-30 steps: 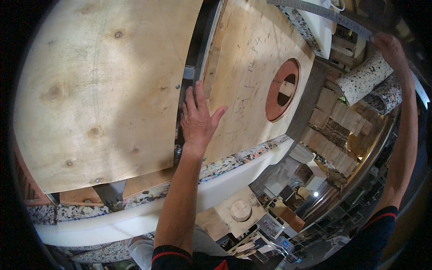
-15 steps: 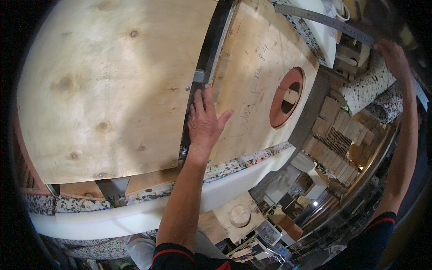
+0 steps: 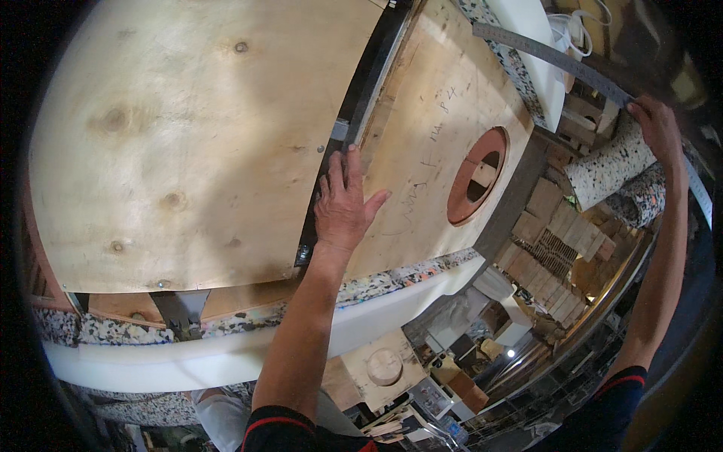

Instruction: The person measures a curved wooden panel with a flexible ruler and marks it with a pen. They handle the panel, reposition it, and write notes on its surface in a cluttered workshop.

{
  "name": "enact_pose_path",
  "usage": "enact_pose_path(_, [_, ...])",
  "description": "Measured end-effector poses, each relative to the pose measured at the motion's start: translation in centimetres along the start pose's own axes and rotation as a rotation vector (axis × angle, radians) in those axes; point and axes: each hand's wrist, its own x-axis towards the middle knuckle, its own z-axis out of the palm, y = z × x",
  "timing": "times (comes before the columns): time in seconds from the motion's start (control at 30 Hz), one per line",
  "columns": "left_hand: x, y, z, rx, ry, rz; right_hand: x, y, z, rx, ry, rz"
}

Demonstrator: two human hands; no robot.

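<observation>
My left hand (image 3: 345, 200) lies flat with its fingers apart over the dark gap (image 3: 337, 143) between two plywood panels. Its thumb points toward the right panel (image 3: 399, 135), which carries pencil marks and an oval hole lined with a reddish-brown ring (image 3: 461, 194). On the gap's other side is the larger plywood panel (image 3: 181, 135), with knots and a few screw heads. Out at the far right, my right hand (image 3: 657, 128) is closed on a long steel ruler (image 3: 553, 56). One end of the ruler reaches over the foam at the panel's far edge; the other passes behind my hand.
Speckled foam topped with white foam (image 3: 211, 363) runs along the near edge, and a similar strip (image 3: 531, 45) borders the far right. Beyond stand rolled speckled foam (image 3: 610, 169), stacked wood pieces (image 3: 546, 279) and a board with a round raised disc (image 3: 385, 367).
The view has shifted slightly. My right hand and the ruler sit a little lower in the picture. My left hand stays in the same place at the gap.
</observation>
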Motion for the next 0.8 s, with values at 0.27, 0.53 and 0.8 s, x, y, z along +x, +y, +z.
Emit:
enact_pose_path(0.27, [-0.1, 0.1, 0.1, 0.052, -0.017, -0.024, -0.7, -0.4, -0.1, 0.032, 0.081, -0.036])
enact_pose_path(0.53, [0.0, 0.0, 0.2, 0.037, 0.018, 0.004, 0.2, 0.5, -0.3, 0.012, 0.017, -0.082])
enact_pose_path(0.8, [0.0, 0.1, 0.0, 0.021, 0.014, 0.013, 0.2, 0.3, -0.4, -0.032, 0.115, -0.123])
